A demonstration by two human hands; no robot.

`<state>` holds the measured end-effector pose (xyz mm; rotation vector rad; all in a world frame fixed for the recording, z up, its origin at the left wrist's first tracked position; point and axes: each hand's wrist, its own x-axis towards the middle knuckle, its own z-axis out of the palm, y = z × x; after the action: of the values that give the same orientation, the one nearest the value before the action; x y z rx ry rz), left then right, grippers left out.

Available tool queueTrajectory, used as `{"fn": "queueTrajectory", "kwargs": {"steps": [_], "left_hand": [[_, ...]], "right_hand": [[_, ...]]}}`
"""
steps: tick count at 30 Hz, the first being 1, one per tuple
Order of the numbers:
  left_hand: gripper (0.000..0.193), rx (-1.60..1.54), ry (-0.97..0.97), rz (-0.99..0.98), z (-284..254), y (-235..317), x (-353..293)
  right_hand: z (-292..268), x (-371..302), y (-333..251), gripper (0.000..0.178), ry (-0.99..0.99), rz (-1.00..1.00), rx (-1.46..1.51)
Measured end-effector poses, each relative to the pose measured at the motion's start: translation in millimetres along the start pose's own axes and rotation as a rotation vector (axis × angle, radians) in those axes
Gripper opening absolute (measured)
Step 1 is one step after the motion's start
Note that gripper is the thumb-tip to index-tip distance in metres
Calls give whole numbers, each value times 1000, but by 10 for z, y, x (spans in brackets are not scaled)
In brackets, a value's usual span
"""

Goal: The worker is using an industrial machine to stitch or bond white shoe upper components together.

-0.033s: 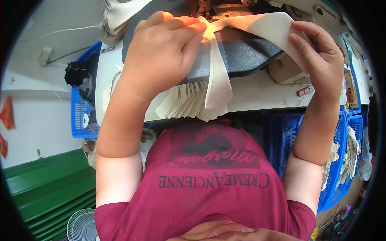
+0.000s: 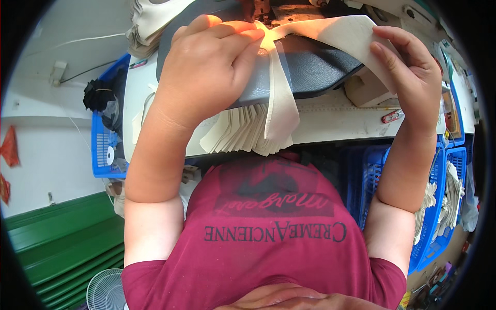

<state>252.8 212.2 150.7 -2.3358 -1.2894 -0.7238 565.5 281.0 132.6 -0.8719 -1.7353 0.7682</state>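
A cream, flared piece of material [image 2: 336, 33] stretches across a dark grey machine bed [image 2: 318, 64], its narrow part lit orange beneath a machine head [image 2: 263, 10] that looks like a sewing machine's. My left hand [image 2: 212, 67] is closed at that narrow part, its fingertips pinching or pressing the material; the exact grip is hidden. Between thumb and fingers, my right hand [image 2: 413, 75] grips the wide right end and holds it up off the bed. Another cream length [image 2: 281, 106] hangs from the lit spot over the bed's front edge. Below it, similar cream pieces [image 2: 235, 132] hang fanned out.
More cream pieces [image 2: 150, 26] are stacked at the back left. A blue basket [image 2: 101, 139] stands left of the white table [image 2: 330, 121]; others [image 2: 439, 217] are at the right. A red cutter-like tool [image 2: 392, 117] lies near my right wrist. A fan [image 2: 106, 289] is at lower left.
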Motion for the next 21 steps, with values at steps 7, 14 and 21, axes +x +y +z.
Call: {"fn": "queueTrajectory", "kwargs": {"steps": [7,14,21], "left_hand": [[15,41,5,-45,30,-16,-17],[15,55,40,-56,26,5,-13],[16,96,36,-90,45,-12,-60]], "right_hand": [[18,6,-68,26,-8,-112,-95],[58,52,-128,23,-33,-204,-167],[177,148,-108,22,-52,-268,-229]]}}
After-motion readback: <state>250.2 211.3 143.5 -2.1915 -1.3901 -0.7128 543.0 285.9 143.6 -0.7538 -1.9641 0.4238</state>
